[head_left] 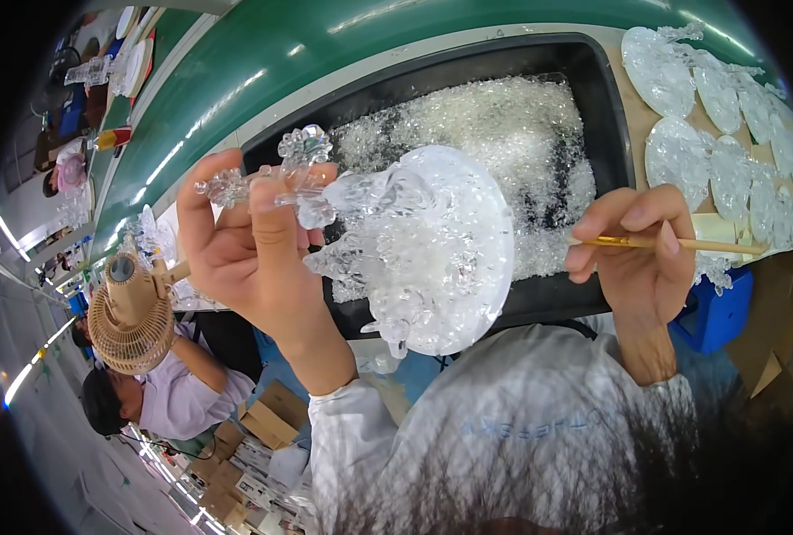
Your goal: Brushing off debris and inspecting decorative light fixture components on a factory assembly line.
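The left hand (262,259) has a firm grip on a clear crystal ornament (432,250), tipped sideways with its round base toward the right, above a black tray (617,116) of glittering clear chips (539,116). The right hand (646,276) pinches a slim wooden-handled tool (713,245) (its tip is hard to make out). Farther right, similar round-based ornaments (668,71) stand in rows; beyond the tray curves a green desk (450,22).

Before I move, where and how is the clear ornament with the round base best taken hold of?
Probably by the rim of its round base, coming from the right: that curved edge is free of fingers, whereas knobbly clear pieces jut out leftward, where the left hand holds the ornament.
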{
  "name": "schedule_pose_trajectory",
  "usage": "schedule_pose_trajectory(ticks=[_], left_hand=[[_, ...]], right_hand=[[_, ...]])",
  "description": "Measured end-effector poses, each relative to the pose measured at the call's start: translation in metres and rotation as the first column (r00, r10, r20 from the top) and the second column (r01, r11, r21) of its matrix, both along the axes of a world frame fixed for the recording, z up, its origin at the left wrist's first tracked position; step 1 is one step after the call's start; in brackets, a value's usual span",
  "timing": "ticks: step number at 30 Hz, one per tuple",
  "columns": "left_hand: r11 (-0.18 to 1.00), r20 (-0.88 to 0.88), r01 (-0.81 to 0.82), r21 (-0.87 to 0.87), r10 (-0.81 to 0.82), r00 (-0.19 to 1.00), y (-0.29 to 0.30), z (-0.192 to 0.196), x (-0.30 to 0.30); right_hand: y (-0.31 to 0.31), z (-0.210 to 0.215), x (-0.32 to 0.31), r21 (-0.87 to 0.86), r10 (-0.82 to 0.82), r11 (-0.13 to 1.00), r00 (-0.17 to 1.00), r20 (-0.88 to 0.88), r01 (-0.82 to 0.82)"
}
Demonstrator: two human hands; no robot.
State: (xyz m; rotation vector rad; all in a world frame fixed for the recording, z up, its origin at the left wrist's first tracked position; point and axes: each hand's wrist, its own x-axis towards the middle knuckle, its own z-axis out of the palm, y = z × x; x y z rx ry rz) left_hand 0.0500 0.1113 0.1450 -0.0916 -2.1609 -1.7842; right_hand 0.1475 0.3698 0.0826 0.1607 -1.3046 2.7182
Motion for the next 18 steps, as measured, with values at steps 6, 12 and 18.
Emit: schedule_pose_trajectory(ticks=[6,12,18], left_hand=[[1.000,-0.003,0.029,0.009,-0.029,1.000,0.0026,0.0013,0.0016],[0.998,-0.015,0.060,0.036,-0.060,0.998,0.0051,0.0010,0.0035],[0.997,-0.005,0.058,0.057,-0.058,0.998,0.0055,0.0007,0.0043]], right_hand=[[0.0056,0.0003,-0.0010,0.055,0.092,0.995,0.994,-0.060,-0.088],[0.0006,0.0006,-0.0011,0.060,0.025,0.998,0.999,-0.032,-0.023],[-0.0007,0.0024,-0.0028,0.203,-0.062,0.977,0.997,-0.045,0.070]])
